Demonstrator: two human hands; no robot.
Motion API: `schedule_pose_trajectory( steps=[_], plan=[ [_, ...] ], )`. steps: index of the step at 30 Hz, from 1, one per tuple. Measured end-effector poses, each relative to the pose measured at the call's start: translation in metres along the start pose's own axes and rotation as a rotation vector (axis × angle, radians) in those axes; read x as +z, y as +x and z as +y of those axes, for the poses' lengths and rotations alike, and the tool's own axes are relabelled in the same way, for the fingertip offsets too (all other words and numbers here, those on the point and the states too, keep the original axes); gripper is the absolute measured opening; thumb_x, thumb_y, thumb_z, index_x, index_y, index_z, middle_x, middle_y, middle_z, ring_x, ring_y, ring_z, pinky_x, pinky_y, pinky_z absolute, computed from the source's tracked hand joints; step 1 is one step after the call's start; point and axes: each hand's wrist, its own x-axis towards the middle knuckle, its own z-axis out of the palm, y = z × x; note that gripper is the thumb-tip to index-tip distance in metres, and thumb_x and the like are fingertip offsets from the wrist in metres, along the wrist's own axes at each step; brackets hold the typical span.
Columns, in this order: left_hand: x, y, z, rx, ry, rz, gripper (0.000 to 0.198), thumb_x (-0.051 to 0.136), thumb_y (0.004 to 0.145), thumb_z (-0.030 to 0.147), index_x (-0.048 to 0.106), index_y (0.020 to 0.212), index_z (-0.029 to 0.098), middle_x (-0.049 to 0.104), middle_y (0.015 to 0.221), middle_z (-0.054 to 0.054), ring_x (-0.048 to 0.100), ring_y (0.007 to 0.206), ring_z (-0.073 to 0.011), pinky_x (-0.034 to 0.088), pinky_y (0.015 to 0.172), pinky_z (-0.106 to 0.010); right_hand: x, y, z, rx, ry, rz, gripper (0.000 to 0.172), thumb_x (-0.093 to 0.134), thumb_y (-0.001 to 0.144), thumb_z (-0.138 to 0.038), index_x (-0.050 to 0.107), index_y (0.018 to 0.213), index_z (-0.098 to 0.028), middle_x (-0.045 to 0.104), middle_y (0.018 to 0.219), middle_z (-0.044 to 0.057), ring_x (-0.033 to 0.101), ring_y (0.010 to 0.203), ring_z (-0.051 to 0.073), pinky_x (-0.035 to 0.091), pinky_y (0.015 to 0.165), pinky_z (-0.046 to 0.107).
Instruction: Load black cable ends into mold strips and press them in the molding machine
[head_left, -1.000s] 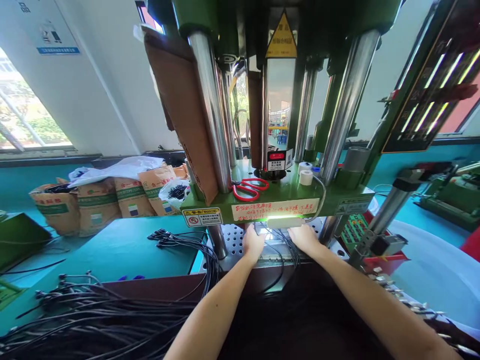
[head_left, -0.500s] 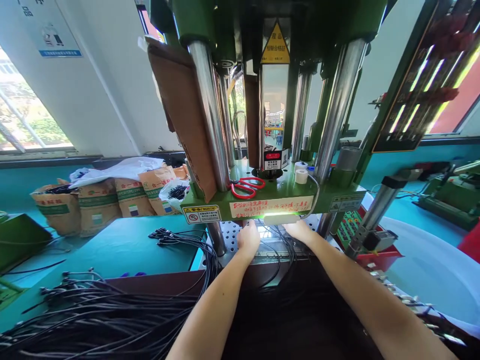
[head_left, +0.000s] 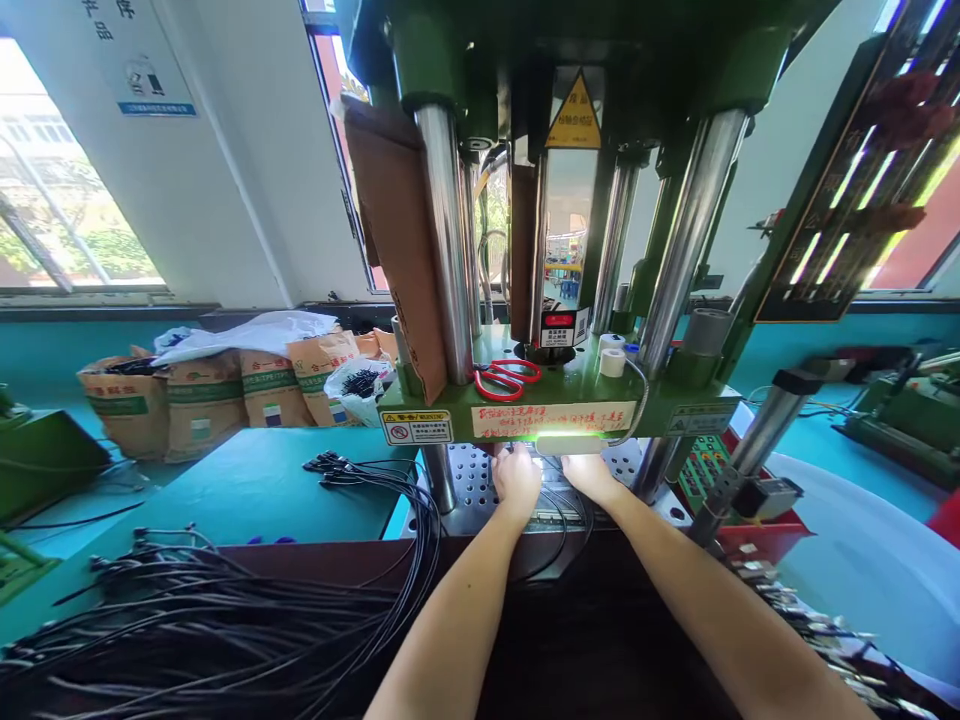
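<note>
The left hand (head_left: 517, 478) and right hand (head_left: 590, 477) reach under the green metal press (head_left: 562, 388), thin black cables (head_left: 561, 502) trailing toward the person between them. The left fingers curl, the right ones are partly hidden; from here I can't tell how open either is, or their hold.

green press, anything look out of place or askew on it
Red scissors lie loose on the green plate, arguably an odd spot for tools; a cardboard sheet stands tilted beside the front left post, looking makeshift.

Black cables (head_left: 588, 515), green press (head_left: 574, 385), red scissor handles (head_left: 505, 377)
</note>
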Motion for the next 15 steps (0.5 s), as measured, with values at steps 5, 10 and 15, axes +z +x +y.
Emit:
schedule_pose_trajectory(
  steps=[5,10,15],
  plan=[
    [-0.0040,0.0047,-0.0078,0.082,0.013,-0.030,0.025,0.041,0.077,0.016,0.064,0.086,0.015,0.065,0.080,-0.010,0.056,0.089,-0.0227,0.038,0.084,-0.035,0.0015,-0.0042,-0.0037,-0.021,-0.043,-0.026,0.011,0.053,0.085,-0.017,0.060,0.093,-0.012,0.060,0.100,0.006,0.057,0.090,0.017,0.047,0.080,0.037],
    [-0.0019,0.0051,-0.0096,0.133,0.007,-0.047,0.027,0.039,0.079,0.015,0.064,0.088,0.014,0.065,0.082,-0.011,0.055,0.090,-0.0226,0.038,0.084,-0.035,0.0074,-0.0024,-0.0059,-0.053,-0.060,0.004,0.011,0.052,0.086,-0.017,0.059,0.094,-0.013,0.059,0.101,0.006,0.056,0.091,0.017,0.046,0.081,0.037],
    [-0.0083,0.0071,-0.0062,0.137,0.006,-0.047,0.027,0.040,0.078,0.014,0.065,0.090,0.014,0.065,0.084,-0.011,0.056,0.087,-0.0228,0.039,0.080,-0.035,0.0089,0.0048,-0.0022,-0.117,-0.055,0.047,0.017,0.051,0.088,-0.025,0.058,0.097,-0.013,0.059,0.102,0.007,0.056,0.090,0.017,0.046,0.081,0.038]
  ],
)
